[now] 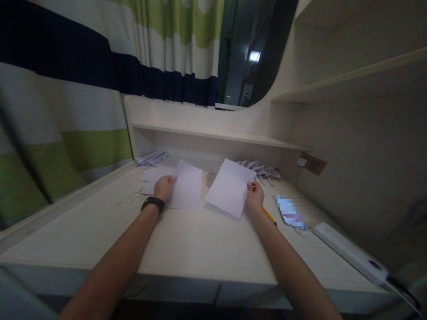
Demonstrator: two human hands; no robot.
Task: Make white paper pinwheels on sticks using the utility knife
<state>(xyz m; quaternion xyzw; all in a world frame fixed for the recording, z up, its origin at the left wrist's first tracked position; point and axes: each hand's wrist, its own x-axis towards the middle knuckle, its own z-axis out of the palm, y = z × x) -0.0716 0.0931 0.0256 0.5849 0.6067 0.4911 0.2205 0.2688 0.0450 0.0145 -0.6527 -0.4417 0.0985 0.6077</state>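
Observation:
My left hand (164,189), with a dark band on its wrist, grips the left edge of a white sheet of paper (187,186) between thumb and fingers. Another white sheet of paper (229,189) is pinched at its right edge by my right hand (255,195); it is tilted above the desk. Between the two sheets is a narrow gap. More white paper (151,180) lies behind and left of my left hand. A yellow pencil or pen (269,216) shows beside my right wrist, partly hidden by the forearm.
Folded white paper pieces (151,158) are piled at the back left, and several pointed ones with sticks (258,170) at the back right. Thin pale strips (133,194) lie left. A phone (289,212) and a white power strip (350,253) lie right. A low shelf (213,134) spans the back.

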